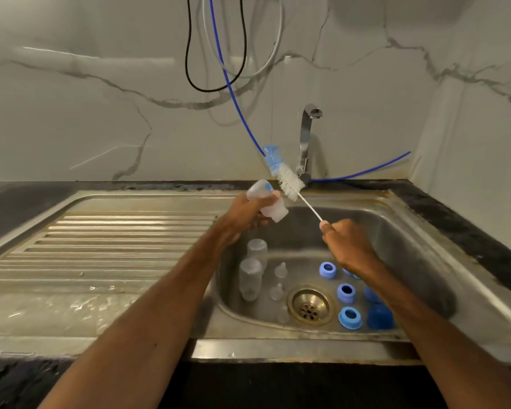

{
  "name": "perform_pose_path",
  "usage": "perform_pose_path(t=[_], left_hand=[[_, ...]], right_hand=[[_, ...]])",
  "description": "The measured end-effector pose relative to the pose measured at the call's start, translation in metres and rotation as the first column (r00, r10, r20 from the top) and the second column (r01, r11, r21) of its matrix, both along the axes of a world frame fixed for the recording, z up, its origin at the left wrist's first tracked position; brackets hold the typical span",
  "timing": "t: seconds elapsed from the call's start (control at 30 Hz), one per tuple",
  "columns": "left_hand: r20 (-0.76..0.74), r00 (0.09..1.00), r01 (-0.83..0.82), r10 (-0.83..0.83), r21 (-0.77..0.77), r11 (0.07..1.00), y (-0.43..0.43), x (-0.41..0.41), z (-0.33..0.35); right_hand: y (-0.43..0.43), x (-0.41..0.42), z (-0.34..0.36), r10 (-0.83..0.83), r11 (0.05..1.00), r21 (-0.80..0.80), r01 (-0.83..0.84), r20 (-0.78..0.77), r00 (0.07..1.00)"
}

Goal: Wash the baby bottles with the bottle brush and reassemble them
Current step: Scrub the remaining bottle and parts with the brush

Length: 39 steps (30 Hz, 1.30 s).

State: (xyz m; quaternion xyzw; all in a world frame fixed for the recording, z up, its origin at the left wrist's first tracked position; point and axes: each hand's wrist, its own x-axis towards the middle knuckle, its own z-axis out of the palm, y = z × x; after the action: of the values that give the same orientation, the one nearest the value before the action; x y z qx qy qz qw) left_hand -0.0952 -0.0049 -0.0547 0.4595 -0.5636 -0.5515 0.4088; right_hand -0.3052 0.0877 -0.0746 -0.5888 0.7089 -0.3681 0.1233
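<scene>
- Far left, a dark tabletop (15, 199) meets a pale marble-look wall (71, 113). A wet, ribbed steel drainboard (101, 246) is set into it.
- At upper centre, a black cable (207, 90) loops down the wall. A blue hose (236, 104) slants down towards the tap (306, 137).
- The left forearm reaches up from the lower left. The left hand (242, 219) is over the left edge of the sink (396, 246), its fingers wrapped round a clear baby bottle (260, 190).
- That bottle lies tilted, with its base towards the upper left and its open neck towards the lower right.
- Below it, in the basin, two more clear bottles (250, 278) stand upright beside some clear teats (281, 270).
- The bottle brush (289, 184) is outside the bottle. Its long axis runs from the lower right up to a blue tip at the upper left, in front of the tap. Its white bristles are just beside the held bottle.
- The right hand (348, 243) is raised over the basin, its fingers curled tight and pinching the end of the brush's thin handle.
- Right of the drain (310, 305) lie blue screw rings (345, 292) and a blue cap (379, 315).
</scene>
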Motion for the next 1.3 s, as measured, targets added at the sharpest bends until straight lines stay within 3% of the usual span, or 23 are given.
perform_pose_path(t=[0.17,0.3,0.37,0.43,0.5,0.8,0.9,1.0,1.3], left_hand=[[0.215,0.976,0.007,0.036,-0.196,0.981,-0.006,-0.005,0.004],[0.425,0.903,0.155,-0.059,-0.196,0.968,0.002,-0.014,0.007],[0.615,0.782,0.278,-0.106,-0.192,0.941,0.01,-0.017,0.008],[0.815,0.569,0.436,-0.113,-0.182,0.881,0.022,-0.015,0.008],[0.916,0.382,0.553,-0.123,-0.119,0.825,0.034,-0.01,0.006],[0.986,-0.119,0.678,-0.113,0.164,0.717,0.067,-0.007,-0.03],[0.973,-0.233,0.738,0.001,0.176,0.651,0.07,-0.005,-0.038],[0.959,-0.256,0.799,0.123,0.138,0.585,0.07,-0.006,-0.047],[0.923,-0.297,0.857,0.246,0.144,0.495,0.066,-0.004,-0.053]], right_hand=[[0.0,-0.004,0.002,-0.014,1.0,-0.003,0.014,0.014,1.0],[-0.001,-0.004,0.002,-0.022,1.0,0.001,0.022,-0.019,1.0],[0.0,-0.005,0.001,-0.021,1.0,0.001,0.021,-0.014,1.0],[0.001,-0.005,0.002,-0.014,1.0,-0.002,0.014,0.001,1.0],[0.001,-0.004,0.002,-0.009,1.0,-0.006,0.009,0.006,1.0],[0.007,-0.001,0.007,-0.002,1.0,-0.021,0.002,0.018,1.0],[0.006,0.0,0.007,0.007,1.0,-0.028,-0.007,0.01,1.0],[0.005,0.0,0.007,0.015,0.999,-0.03,-0.015,0.01,1.0],[0.006,0.002,0.007,0.039,0.999,-0.018,-0.039,-0.016,0.999]])
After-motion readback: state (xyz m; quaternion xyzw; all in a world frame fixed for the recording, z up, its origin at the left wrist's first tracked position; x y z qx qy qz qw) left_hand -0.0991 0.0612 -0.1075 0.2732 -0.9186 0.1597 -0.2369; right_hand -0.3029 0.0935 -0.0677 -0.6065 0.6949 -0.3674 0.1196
